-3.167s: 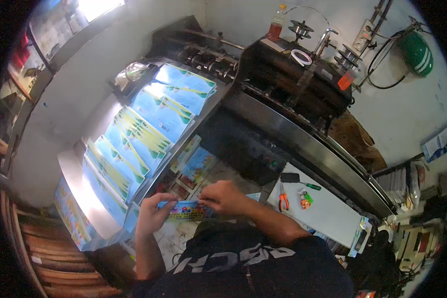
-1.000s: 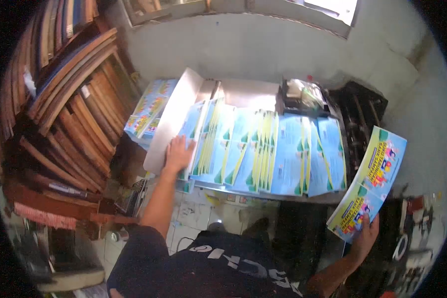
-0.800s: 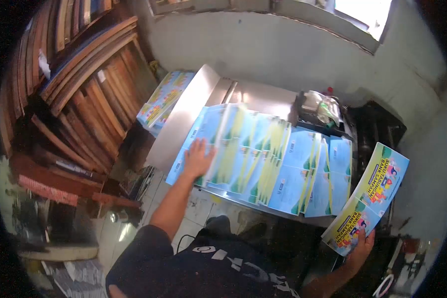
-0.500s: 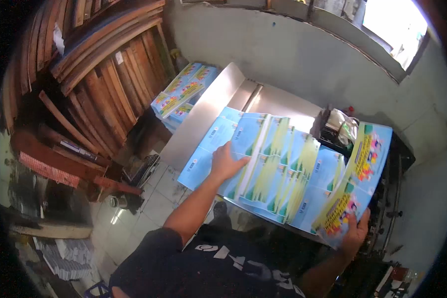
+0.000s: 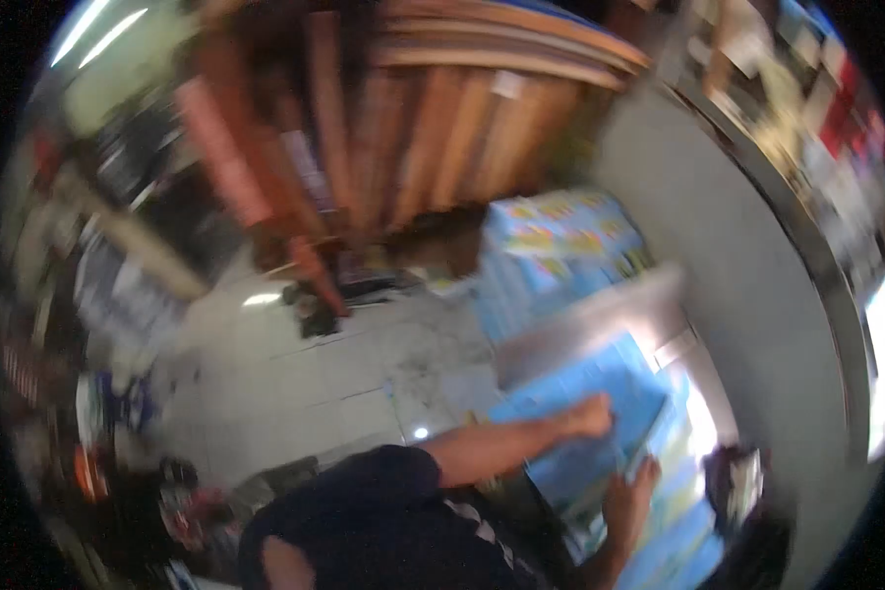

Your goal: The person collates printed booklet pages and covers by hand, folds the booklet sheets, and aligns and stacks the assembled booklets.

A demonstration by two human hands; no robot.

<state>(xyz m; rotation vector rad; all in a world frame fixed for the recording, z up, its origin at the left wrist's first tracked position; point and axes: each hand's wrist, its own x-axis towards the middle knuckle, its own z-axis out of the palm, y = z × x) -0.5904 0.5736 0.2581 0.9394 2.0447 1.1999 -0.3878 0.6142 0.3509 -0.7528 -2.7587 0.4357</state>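
Note:
The picture is blurred by motion. My left hand (image 5: 592, 417) is over a blue printed sheet (image 5: 551, 384) on the metal tray, its fingers smeared. Close by on the right, my right hand (image 5: 631, 492) is at the edge of the blue sheets, with a thin, pale edge at its fingertips; its grip is too blurred to make out. More blue and yellow-green sheets (image 5: 678, 531) lie below and to the right of it. The tray's upright metal plate (image 5: 590, 324) stands beyond the sheets.
Behind the plate is a stack of printed blue sheets (image 5: 560, 236). Wooden frames (image 5: 462, 138) lean at the top. A grey wall (image 5: 737, 236) runs along the right, and a dark object with clear plastic (image 5: 737, 482) is beside the tray. Tiled floor (image 5: 334, 374) shows at left.
The view has swung left towards the wooden frames and floor. My hands have come close together over the sheets. The printed sheet that was in my right hand can no longer be made out there.

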